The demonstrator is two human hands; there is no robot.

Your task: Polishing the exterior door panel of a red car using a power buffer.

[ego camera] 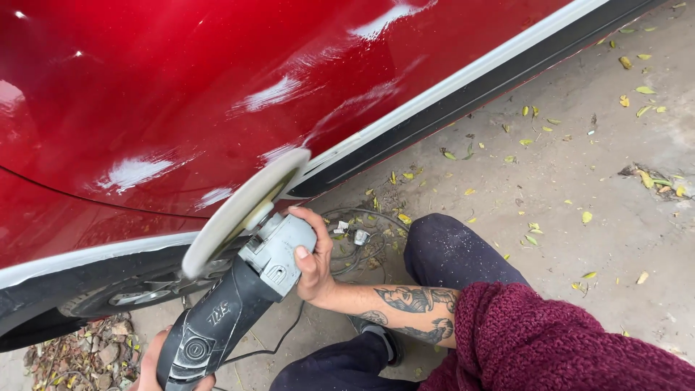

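I hold a grey and black electric polisher (232,311) with both hands. Its round white foam pad (242,210) is tilted against the lower edge of a glossy red car body panel (217,87), which carries white smears of polish. My right hand (313,257), on a tattooed forearm with a maroon sleeve, grips the polisher's grey head. My left hand (148,366), partly cut off at the bottom edge, wraps the black rear handle.
A white trim strip (463,76) and a black sill run along the panel's bottom. My knee in dark trousers (452,253) rests on a concrete floor (594,217) strewn with yellow leaves. A power cord (362,239) lies coiled beside the knee. Rubble sits bottom left.
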